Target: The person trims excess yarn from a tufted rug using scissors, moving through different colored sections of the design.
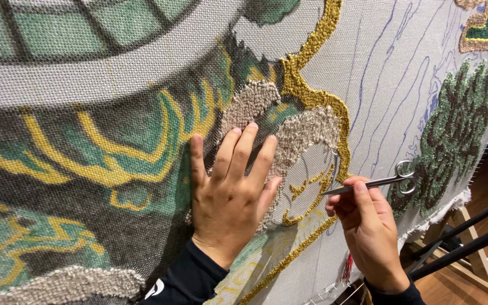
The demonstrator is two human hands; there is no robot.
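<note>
Slim steel scissors [368,183], blades closed and tips aimed at the beige tufted patch [306,135], lie gripped in my right hand [362,217], fingers curled round the shanks, loops jutting past my knuckles. My left hand [230,189] presses open and flat, fingers spread, on the stretched canvas [391,68], just left of the scissors' tips.

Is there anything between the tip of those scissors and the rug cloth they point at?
Nothing visible. The right hand holds the small metal scissors with their closed tips lying at the gold outline on the bare cloth, and no thing is between them. The left hand presses flat on the beige tufting beside them, clear of the blades.
</note>
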